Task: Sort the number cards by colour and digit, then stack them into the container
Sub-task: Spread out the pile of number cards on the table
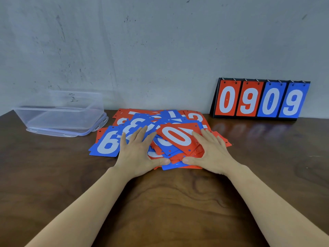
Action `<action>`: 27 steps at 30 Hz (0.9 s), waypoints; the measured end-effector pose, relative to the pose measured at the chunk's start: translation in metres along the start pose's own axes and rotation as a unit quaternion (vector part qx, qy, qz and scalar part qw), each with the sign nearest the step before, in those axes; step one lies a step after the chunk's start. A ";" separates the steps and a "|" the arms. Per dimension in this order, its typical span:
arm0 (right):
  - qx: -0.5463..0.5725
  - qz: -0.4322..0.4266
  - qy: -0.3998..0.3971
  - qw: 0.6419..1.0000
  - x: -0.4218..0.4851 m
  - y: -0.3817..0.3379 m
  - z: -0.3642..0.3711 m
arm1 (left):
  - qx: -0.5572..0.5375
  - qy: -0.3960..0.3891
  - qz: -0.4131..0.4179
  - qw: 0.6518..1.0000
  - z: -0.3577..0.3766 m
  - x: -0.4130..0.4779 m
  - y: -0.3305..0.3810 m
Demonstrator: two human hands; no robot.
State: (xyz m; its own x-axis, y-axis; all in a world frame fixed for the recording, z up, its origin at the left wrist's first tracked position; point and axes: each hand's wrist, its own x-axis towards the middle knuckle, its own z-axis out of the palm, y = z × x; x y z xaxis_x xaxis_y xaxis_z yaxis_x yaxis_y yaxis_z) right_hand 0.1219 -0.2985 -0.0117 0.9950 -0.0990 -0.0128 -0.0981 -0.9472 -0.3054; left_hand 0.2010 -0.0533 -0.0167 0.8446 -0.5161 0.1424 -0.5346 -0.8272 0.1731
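A loose heap of red and blue number cards (160,122) lies on the wooden table (169,202), digits in white. A red 0 card (178,138) tops the heap, and a blue 6 card (106,143) lies at its left edge. My left hand (137,152) rests flat on the left side of the heap, fingers straight and spread. My right hand (211,150) lies flat on the right side in the same way. Both thumbs touch the near edge of the heap. A clear plastic container (60,113) stands at the back left.
The container sits on its clear lid (99,125). A black flip scoreboard (260,98) showing 0 9 in red and 0 9 in blue leans against the grey wall at the back right. Bare wood stretches in front of the heap.
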 end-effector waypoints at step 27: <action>0.126 0.070 0.165 0.976 0.000 -0.018 -0.001 | -0.127 0.075 -0.056 0.987 -0.014 -0.041 -0.015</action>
State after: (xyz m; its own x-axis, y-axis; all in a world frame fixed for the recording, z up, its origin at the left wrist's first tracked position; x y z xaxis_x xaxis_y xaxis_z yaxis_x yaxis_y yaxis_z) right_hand 0.1241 -0.2814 -0.0057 0.9085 -0.3537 0.2228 -0.1833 -0.8162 -0.5480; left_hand 0.1738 -0.0167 -0.0111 0.8957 -0.3693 0.2475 -0.4433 -0.7849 0.4330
